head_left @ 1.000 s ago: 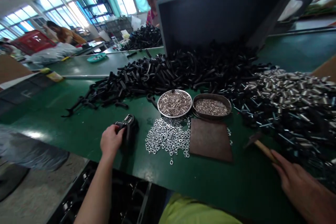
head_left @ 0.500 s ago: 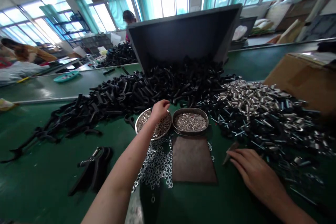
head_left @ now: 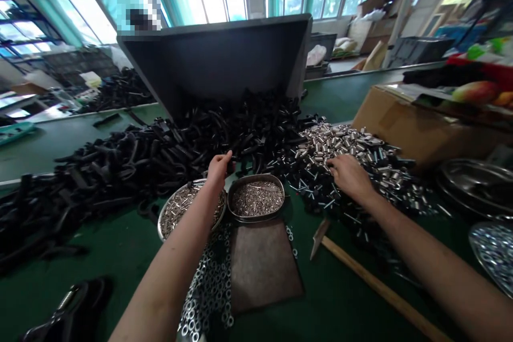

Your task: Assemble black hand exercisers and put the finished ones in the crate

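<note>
My left hand (head_left: 219,170) is closed at the near edge of a heap of black curved parts (head_left: 156,149), with a dark piece (head_left: 231,166) showing at its fingertips. Its forearm crosses a round dish of small metal pins (head_left: 176,208). At the pile of short silver cylinders (head_left: 326,141), my right hand (head_left: 351,177) has its fingers bent together; what they pinch is hidden. Below that hand a hammer (head_left: 360,267) with a wooden handle lies on the green table.
An oval tin of tiny metal pieces (head_left: 256,197) stands behind a brown square plate (head_left: 264,270). Loose washers (head_left: 208,283) lie left of the plate. A tilted grey bin (head_left: 224,59) stands behind the heap, a cardboard box (head_left: 393,117) at right. A person (head_left: 138,18) is beyond.
My right hand has left the hammer head and moved forward to the silver cylinders. My left hand has shifted towards the black parts. The view has turned right.
</note>
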{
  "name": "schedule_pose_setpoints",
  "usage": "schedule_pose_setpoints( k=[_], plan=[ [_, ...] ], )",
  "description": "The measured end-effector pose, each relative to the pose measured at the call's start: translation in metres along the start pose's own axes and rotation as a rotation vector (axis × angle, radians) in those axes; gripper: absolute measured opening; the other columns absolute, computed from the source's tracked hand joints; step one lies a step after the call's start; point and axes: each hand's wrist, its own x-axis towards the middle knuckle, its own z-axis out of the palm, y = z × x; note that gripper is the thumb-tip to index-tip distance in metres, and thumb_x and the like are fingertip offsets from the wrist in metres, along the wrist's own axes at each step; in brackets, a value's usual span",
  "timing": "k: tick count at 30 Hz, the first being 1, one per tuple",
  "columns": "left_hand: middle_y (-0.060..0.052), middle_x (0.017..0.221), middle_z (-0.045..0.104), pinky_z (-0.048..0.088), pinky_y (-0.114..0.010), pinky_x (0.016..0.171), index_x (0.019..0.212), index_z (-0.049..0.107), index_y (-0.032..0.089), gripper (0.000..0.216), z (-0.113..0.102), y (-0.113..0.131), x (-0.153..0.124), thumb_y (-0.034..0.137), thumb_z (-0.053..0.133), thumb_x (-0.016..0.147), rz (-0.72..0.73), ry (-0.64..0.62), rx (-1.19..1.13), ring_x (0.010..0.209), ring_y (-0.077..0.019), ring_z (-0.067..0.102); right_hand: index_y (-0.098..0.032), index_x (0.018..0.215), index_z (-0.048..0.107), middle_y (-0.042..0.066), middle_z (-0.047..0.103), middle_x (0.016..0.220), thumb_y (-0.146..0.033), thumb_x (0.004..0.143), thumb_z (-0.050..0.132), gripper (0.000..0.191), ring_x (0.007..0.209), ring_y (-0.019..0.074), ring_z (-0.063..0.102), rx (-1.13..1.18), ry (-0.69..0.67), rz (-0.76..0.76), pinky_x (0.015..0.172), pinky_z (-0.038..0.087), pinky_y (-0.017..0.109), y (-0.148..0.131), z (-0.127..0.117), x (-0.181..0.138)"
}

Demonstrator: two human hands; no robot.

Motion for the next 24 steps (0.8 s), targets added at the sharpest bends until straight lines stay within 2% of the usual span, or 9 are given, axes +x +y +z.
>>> schedule_pose_setpoints(
  k=[2, 6, 9, 11, 13, 15, 18, 21, 24],
  plan=[
    [0.0, 0.069, 0.061, 0.046, -0.018, 0.05, 0.08, 0.051, 0.016, 0.015, -0.019, 0.002, -0.026, 0.025, 0.063, 0.079, -0.004, -0.023, -0.102, 0.051, -0.0062, 0.053, -0.011, 0.097, 0.069, 0.013, 0.065, 0.091, -0.015, 0.082, 0.05, 0.024, 0.094, 0.0244, 0.058, 0.021, -0.039, 0.003, 0.082, 0.045, 0.036, 0.004, 0.007, 0.014],
    [-0.005, 0.085, 0.066, 0.051, -0.019, 0.058, 0.081, 0.057, 0.015, 0.01, -0.07, 0.001, -0.098, 0.016, 0.064, 0.073, -0.041, -0.091, -0.285, 0.062, -0.0075, 0.059, -0.012, 0.093, 0.068, 0.012, 0.066, 0.09, -0.022, 0.084, 0.05, 0.022, 0.092, 0.0241, 0.06, 0.09, -0.066, 0.013, 0.074, 0.044, 0.034, 0.004, 0.012, 0.015],
    [-0.004, 0.088, 0.065, 0.053, -0.021, 0.067, 0.089, 0.062, 0.015, 0.024, -0.108, -0.013, -0.152, 0.012, 0.066, 0.066, -0.089, -0.112, -0.483, 0.072, -0.01, 0.062, -0.006, 0.104, 0.062, 0.019, 0.065, 0.094, -0.033, 0.089, 0.043, 0.037, 0.092, 0.0265, 0.061, 0.145, -0.018, 0.096, 0.071, 0.042, 0.037, 0.002, 0.009, 0.008],
    [-0.001, 0.081, 0.063, 0.05, -0.02, 0.064, 0.088, 0.062, 0.015, 0.027, -0.127, -0.029, -0.181, 0.013, 0.068, 0.062, -0.075, -0.042, -0.491, 0.066, -0.0082, 0.059, -0.001, 0.114, 0.057, 0.021, 0.064, 0.096, -0.039, 0.091, 0.035, 0.049, 0.089, 0.0262, 0.061, 0.205, 0.038, 0.173, 0.069, 0.041, 0.038, -0.002, 0.004, 0.001],
    [0.002, 0.067, 0.058, 0.045, -0.018, 0.054, 0.084, 0.062, 0.015, 0.024, -0.141, -0.047, -0.202, 0.018, 0.07, 0.062, -0.023, 0.041, -0.305, 0.054, -0.0059, 0.052, -0.002, 0.119, 0.054, 0.019, 0.064, 0.099, -0.042, 0.091, 0.033, 0.053, 0.088, 0.024, 0.061, 0.321, 0.076, 0.226, 0.068, 0.041, 0.037, -0.009, -0.004, -0.008],
    [0.003, 0.06, 0.055, 0.042, -0.019, 0.051, 0.085, 0.062, 0.015, 0.018, -0.147, -0.064, -0.214, 0.022, 0.067, 0.068, 0.054, 0.065, 0.119, 0.05, -0.0068, 0.049, -0.006, 0.122, 0.055, 0.015, 0.064, 0.101, -0.042, 0.089, 0.039, 0.051, 0.087, 0.0209, 0.06, 0.47, 0.074, 0.252, 0.07, 0.041, 0.036, -0.018, -0.012, -0.02],
    [-0.002, 0.073, 0.064, 0.047, -0.024, 0.066, 0.091, 0.066, 0.016, 0.021, -0.143, -0.081, -0.22, 0.012, 0.056, 0.073, 0.153, 0.03, 0.708, 0.067, -0.0131, 0.06, -0.012, 0.116, 0.059, 0.012, 0.066, 0.1, -0.036, 0.082, 0.055, 0.042, 0.082, 0.0176, 0.061, 0.733, -0.036, 0.287, 0.074, 0.046, 0.033, -0.032, -0.02, -0.044],
    [-0.006, 0.094, 0.065, 0.046, -0.028, 0.082, 0.098, 0.068, 0.018, 0.036, -0.131, -0.087, -0.218, 0.003, 0.052, 0.069, 0.222, 0.016, 0.919, 0.087, -0.0178, 0.061, -0.018, 0.101, 0.062, 0.009, 0.068, 0.096, -0.033, 0.069, 0.068, 0.036, 0.08, 0.0183, 0.063, 0.935, -0.204, 0.302, 0.076, 0.05, 0.031, -0.037, -0.019, -0.069],
    [-0.007, 0.101, 0.063, 0.044, -0.029, 0.086, 0.099, 0.067, 0.019, 0.04, -0.122, -0.089, -0.214, 0.001, 0.048, 0.069, 0.272, 0.0, 1.119, 0.092, -0.0193, 0.06, -0.021, 0.096, 0.061, 0.009, 0.07, 0.094, -0.037, 0.067, 0.066, 0.034, 0.078, 0.0206, 0.065, 0.943, -0.291, 0.28, 0.074, 0.052, 0.034, -0.033, -0.01, -0.092]
  ],
)
